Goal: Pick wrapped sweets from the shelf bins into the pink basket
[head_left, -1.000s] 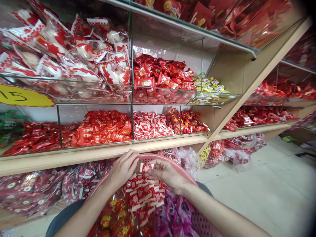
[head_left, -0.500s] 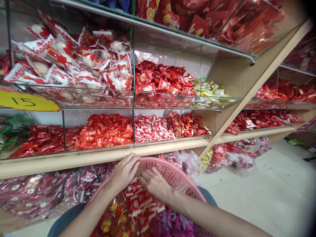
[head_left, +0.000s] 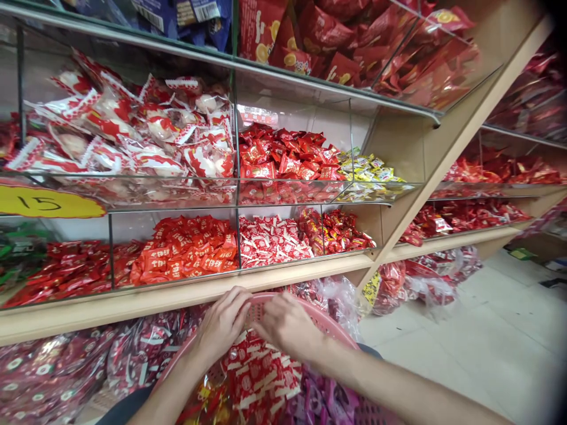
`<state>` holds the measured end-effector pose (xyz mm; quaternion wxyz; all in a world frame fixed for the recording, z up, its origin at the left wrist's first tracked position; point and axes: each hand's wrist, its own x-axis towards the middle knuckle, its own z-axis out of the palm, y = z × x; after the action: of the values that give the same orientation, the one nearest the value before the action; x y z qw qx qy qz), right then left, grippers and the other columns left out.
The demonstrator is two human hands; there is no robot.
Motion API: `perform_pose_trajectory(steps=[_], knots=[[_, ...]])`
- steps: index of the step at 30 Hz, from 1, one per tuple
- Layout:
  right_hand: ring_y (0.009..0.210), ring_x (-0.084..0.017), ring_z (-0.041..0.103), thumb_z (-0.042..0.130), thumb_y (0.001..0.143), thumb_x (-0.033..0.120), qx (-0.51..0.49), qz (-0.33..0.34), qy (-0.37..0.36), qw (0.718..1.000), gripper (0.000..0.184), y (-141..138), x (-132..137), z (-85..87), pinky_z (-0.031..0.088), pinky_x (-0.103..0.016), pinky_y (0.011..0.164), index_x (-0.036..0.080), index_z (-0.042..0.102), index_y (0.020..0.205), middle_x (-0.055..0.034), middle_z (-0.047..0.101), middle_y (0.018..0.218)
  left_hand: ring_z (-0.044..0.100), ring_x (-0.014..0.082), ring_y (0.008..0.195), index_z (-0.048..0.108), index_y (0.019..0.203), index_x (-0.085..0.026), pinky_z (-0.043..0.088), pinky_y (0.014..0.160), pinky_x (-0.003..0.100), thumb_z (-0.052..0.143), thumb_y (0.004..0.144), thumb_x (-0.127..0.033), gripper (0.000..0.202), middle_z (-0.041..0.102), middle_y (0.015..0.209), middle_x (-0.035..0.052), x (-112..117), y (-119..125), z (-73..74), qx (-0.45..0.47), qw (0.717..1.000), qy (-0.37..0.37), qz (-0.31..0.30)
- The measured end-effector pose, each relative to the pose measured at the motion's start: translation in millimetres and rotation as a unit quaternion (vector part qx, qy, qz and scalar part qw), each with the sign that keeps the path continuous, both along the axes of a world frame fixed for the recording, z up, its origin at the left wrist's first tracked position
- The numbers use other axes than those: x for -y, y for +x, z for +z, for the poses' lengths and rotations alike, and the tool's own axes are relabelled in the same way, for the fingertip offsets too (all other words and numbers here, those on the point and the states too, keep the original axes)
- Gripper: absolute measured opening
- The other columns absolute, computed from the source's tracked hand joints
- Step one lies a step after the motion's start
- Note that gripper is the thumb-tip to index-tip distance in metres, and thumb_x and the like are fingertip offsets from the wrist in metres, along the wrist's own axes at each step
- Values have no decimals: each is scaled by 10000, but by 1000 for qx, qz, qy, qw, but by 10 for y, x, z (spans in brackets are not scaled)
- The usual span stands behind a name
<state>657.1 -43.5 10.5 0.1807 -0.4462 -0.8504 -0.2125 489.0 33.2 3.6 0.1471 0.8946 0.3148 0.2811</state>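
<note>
Left of the pink basket (head_left: 330, 323), crinkled bags (head_left: 44, 369) lie under the wooden shelf (head_left: 133, 307), presumably as spare bulk. At the basket's near left, shiny red-and-gold sweets (head_left: 204, 404); at its far rim the left hand (head_left: 225, 323), fingers loosely bent, any hold hidden. Mid-basket, flat red-and-white packets (head_left: 261, 378) are grouped by kind, probably for easy telling apart. Towards the basket's far side, the right hand (head_left: 287, 324) is half curled, fingertips unseen; I cannot tell whether it pinches anything. Purple wrappers (head_left: 326, 401) bunch near the basket's perforated plastic.
</note>
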Motion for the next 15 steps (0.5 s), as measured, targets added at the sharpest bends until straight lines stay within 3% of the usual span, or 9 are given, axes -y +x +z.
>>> perform_pose_trajectory(steps=[4, 7, 10, 12, 15], knots=[[657, -152, 507, 404, 953, 308, -51, -65, 18, 996, 382, 205, -381, 710, 326, -313, 700, 160, 587, 653, -30, 583, 647, 572, 193, 954, 552, 1047, -223, 446, 845, 310, 353, 953, -263, 223, 587, 1036, 49, -14, -10, 11, 5, 1000, 8, -13], [790, -185, 561, 403, 944, 304, -81, -142, -24, 986, 334, 386, -858, 1079, 342, -308, 752, 151, 613, 734, -81, 637, 802, 575, 193, 940, 552, 1037, -218, 450, 833, 312, 344, 954, -255, 227, 589, 1022, 51, -13, -9, 32, 3, 1000, 9, -11], [858, -203, 596, 483, 892, 318, -214, -255, -129, 934, 215, 475, -1348, 1170, 373, -275, 722, 182, 633, 822, -86, 661, 906, 581, 195, 929, 554, 1030, -217, 457, 819, 312, 341, 952, -253, 230, 593, 1014, 53, -12, -6, 39, 1, 1000, 14, -12], [873, -211, 609, 483, 885, 327, -254, -295, -153, 908, 203, 453, -1607, 1131, 395, -267, 702, 191, 633, 897, -87, 670, 916, 586, 199, 928, 558, 1025, -217, 462, 814, 313, 345, 948, -255, 229, 598, 1012, 54, -15, -6, 29, 3, 1000, 22, -12], [925, -223, 606, 462, 892, 362, -280, -322, -152, 891, 257, 332, -1852, 1037, 426, -281, 731, 182, 611, 1000, -110, 656, 1010, 593, 203, 928, 562, 1018, -218, 470, 802, 312, 356, 943, -266, 224, 604, 1011, 55, -24, -6, 0, 9, 999, 30, -7]])
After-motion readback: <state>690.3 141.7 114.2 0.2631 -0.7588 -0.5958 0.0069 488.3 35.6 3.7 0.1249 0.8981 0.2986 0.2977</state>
